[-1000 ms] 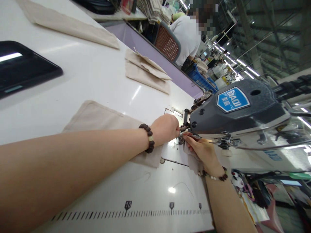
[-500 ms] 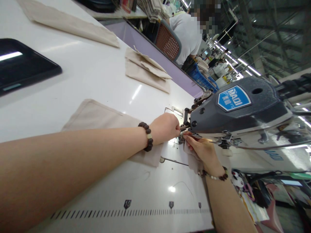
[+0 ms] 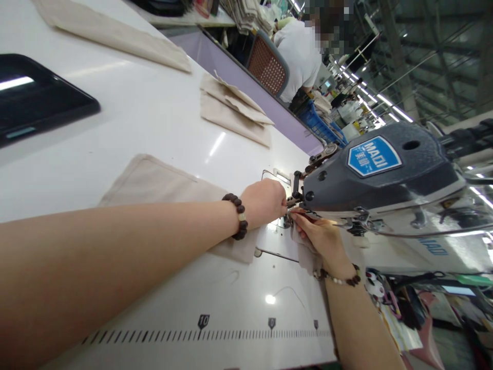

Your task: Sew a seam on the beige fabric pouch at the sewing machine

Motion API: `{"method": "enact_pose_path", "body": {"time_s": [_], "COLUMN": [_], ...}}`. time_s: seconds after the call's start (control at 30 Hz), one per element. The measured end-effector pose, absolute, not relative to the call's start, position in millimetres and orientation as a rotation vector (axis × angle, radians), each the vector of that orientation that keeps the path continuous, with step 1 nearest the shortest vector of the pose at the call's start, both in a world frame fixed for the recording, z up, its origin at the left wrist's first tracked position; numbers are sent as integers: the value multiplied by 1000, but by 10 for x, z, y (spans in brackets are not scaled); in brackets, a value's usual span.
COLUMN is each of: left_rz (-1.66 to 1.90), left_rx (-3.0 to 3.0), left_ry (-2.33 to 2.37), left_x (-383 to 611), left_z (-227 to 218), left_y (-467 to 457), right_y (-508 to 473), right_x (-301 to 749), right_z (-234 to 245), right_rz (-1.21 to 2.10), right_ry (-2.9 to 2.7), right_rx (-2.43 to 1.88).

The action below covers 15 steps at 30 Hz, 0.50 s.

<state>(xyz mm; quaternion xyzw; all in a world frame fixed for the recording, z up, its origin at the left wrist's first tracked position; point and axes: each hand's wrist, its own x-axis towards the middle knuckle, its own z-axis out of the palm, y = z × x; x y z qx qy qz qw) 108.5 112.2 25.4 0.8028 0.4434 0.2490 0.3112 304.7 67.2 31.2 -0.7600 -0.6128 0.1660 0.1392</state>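
— Where are your hands right now?

— Both are at the needle of the sewing machine (image 3: 385,180). My left hand (image 3: 265,201) is curled into a loose fist with its fingertips pressed together at the presser foot; I cannot tell exactly what they pinch, since the knuckles hide it. My right hand (image 3: 321,237) comes in from below, fingers drawn together on the edge of the beige cloth piece (image 3: 162,185) under the machine head.

— And the cloth itself?

— It lies flat on the white table (image 3: 154,118), running from under my left wrist back to the left, with one end tucked under the foot. It looks like plain, unbleached woven fabric, soft and a little limp, with a folded or stitched edge along its far side.

— What could go wrong from here?

— My fingertips sit very near the needle, so I judge the main risk is a pricked finger if the machine starts while they are there. The cloth could also skew under the foot if my two hands pull unevenly, giving a crooked seam. My beaded bracelet (image 3: 238,217) rests on the fabric and might drag it.

— Anything else close by?

— A stack of similar pieces (image 3: 234,115) lies further up the table, a dark tablet (image 3: 34,103) to the left, and a ruler scale (image 3: 208,336) is printed along the near edge.
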Motion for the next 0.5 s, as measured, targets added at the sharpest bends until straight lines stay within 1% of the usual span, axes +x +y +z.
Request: {"method": "enact_pose_path", "body": {"time_s": [0.5], "left_rz": [650], "left_rx": [2158], "left_ry": [1190], "left_x": [1120], "left_z": [228], "left_y": [1121], "right_y": [665], "right_x": [3157], "right_z": [259], "right_rz": [444], "right_ry": [-1808], "right_rx": [-2180]}}
